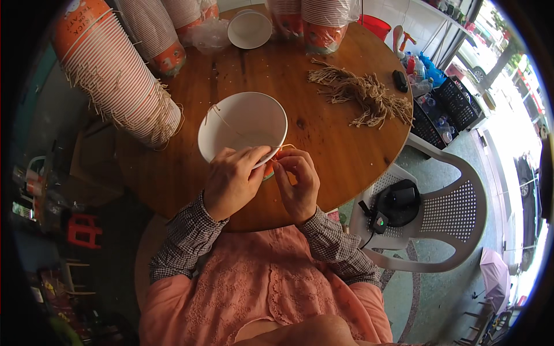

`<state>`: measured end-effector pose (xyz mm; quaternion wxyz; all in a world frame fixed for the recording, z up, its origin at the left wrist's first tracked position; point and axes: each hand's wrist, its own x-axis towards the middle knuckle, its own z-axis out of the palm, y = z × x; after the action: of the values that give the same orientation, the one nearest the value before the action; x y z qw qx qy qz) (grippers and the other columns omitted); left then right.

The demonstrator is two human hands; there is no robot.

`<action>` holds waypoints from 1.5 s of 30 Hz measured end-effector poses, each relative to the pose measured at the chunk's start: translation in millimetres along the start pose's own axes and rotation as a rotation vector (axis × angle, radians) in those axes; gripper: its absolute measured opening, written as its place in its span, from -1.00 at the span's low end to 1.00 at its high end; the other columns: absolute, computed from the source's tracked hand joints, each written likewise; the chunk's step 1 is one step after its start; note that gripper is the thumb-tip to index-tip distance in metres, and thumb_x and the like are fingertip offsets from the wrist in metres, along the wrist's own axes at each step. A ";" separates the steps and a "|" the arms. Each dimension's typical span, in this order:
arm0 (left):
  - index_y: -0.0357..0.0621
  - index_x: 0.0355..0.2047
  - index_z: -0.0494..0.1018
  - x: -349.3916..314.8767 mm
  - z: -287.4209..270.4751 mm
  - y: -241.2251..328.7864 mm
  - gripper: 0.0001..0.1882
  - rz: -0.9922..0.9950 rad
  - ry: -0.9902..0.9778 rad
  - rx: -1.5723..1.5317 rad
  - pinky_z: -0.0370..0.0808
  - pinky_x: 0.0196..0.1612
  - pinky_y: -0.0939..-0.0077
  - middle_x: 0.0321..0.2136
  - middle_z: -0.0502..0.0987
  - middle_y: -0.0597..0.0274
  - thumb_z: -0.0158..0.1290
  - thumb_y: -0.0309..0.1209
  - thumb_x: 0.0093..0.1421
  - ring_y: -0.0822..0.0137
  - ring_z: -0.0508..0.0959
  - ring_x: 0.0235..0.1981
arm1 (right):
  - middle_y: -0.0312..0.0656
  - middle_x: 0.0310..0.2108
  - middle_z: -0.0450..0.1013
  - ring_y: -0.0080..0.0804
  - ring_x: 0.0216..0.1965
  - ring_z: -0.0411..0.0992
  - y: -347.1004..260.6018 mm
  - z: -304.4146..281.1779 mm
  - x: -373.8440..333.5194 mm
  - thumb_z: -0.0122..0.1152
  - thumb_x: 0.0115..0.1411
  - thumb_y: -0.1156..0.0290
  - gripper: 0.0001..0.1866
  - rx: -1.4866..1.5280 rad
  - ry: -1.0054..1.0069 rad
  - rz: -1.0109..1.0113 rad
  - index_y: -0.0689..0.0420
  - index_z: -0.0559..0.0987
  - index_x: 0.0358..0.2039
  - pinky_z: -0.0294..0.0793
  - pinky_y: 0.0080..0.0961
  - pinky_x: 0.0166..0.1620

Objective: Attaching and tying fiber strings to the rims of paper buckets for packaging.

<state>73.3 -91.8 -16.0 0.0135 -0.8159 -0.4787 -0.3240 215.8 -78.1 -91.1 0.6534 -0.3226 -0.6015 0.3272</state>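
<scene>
A white-lined paper bucket (pixel 239 118) with an orange outside stands tilted on the near part of the round table, its mouth facing up. My left hand (pixel 235 180) is closed on its near right rim, fingers over the edge. A thin tan twine (pixel 213 107) pokes through the far left of the rim and trails inside. My right hand (pixel 298 180) is at the right side of the rim, thumb and fingers pinched on a short twine piece (pixel 287 146) there. Its end is hidden behind the fingers.
A tall nested stack of orange buckets with twine (pixel 121 75) leans at the left. Wrapped stacks (pixel 326 26) and a loose white bucket (pixel 249 30) stand at the back. A twine bundle (pixel 366 92) lies right, near a black object (pixel 399 81). A plastic chair (pixel 447 213) stands right.
</scene>
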 end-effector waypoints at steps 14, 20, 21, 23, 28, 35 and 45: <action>-0.20 -0.37 0.46 -3.4 -6.1 -4.7 -0.90 0.006 -0.037 -0.007 0.40 -0.16 0.30 -0.45 0.55 0.16 0.12 -0.50 0.07 0.14 0.55 -0.38 | -0.08 -0.26 0.45 -0.11 -0.30 0.48 -13.8 -29.3 44.4 0.16 0.09 0.63 -0.85 -0.507 -0.013 -0.387 0.19 0.52 -0.29 0.51 -0.35 -0.29; -0.21 -0.43 0.47 -1.8 -14.1 -13.2 -0.89 -0.016 -0.129 -0.290 0.34 0.02 0.30 -0.49 0.57 0.14 0.20 -0.50 0.05 0.13 0.56 -0.40 | -0.14 -0.32 0.48 -0.12 -0.34 0.50 -21.4 -4.4 92.0 0.18 0.09 0.50 -0.87 -0.455 -0.495 -0.220 0.15 0.49 -0.31 0.51 -0.30 -0.34; -0.21 -0.43 0.47 -1.0 -14.8 -14.0 -0.89 -0.018 -0.120 -0.290 0.34 0.02 0.30 -0.49 0.57 0.14 0.20 -0.50 0.05 0.13 0.56 -0.40 | -0.14 -0.37 0.49 -0.13 -0.38 0.51 -19.0 -1.3 94.5 0.18 0.10 0.47 -0.88 -0.438 -0.487 -0.252 0.13 0.49 -0.33 0.50 -0.32 -0.37; -0.22 -0.44 0.46 -1.0 -16.3 -15.0 -0.89 0.009 -0.121 -0.328 0.29 0.08 0.30 -0.53 0.57 0.17 0.19 -0.50 0.07 0.16 0.58 -0.43 | -0.13 -0.38 0.50 -0.24 -0.38 0.53 -24.7 0.1 91.9 0.18 0.09 0.54 -0.88 -0.416 -0.522 -0.179 0.17 0.51 -0.32 0.52 -0.40 -0.35; -0.21 -0.45 0.46 1.2 -23.2 -31.1 -0.89 -0.069 -0.182 -0.464 0.36 -0.04 0.32 -0.51 0.56 0.13 0.18 -0.47 0.07 0.14 0.56 -0.38 | -0.15 -0.37 0.54 -0.47 -0.32 0.55 -25.8 2.5 91.1 0.17 0.11 0.62 -0.88 -0.224 -0.559 0.021 0.25 0.52 -0.29 0.55 -0.52 -0.25; -0.23 -0.40 0.45 32.4 4.6 -86.3 -0.93 -0.074 0.231 -0.420 0.44 -0.27 0.35 -0.46 0.55 0.13 0.11 -0.53 0.11 0.15 0.56 -0.37 | -0.15 -0.34 0.55 -0.50 -0.29 0.54 -5.8 20.0 115.8 0.21 0.17 0.55 -0.85 -0.114 -0.584 0.015 0.30 0.53 -0.25 0.54 -0.53 -0.18; -0.24 -0.11 0.41 81.9 28.7 -161.6 -0.78 -0.232 0.429 -0.650 0.48 -0.29 0.49 -0.35 0.57 0.08 0.00 -0.56 0.22 0.34 0.57 -0.36 | -0.17 -0.44 0.57 -0.53 -0.44 0.53 50.2 84.9 172.6 0.19 0.12 0.59 -0.91 -0.151 -0.370 -0.039 0.30 0.56 -0.34 0.53 -0.58 -0.33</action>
<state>-12.3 68.5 -40.9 -0.1822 -0.6322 -0.4267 -0.6205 139.9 94.1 -27.1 0.5119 -0.2933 -0.7404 0.3221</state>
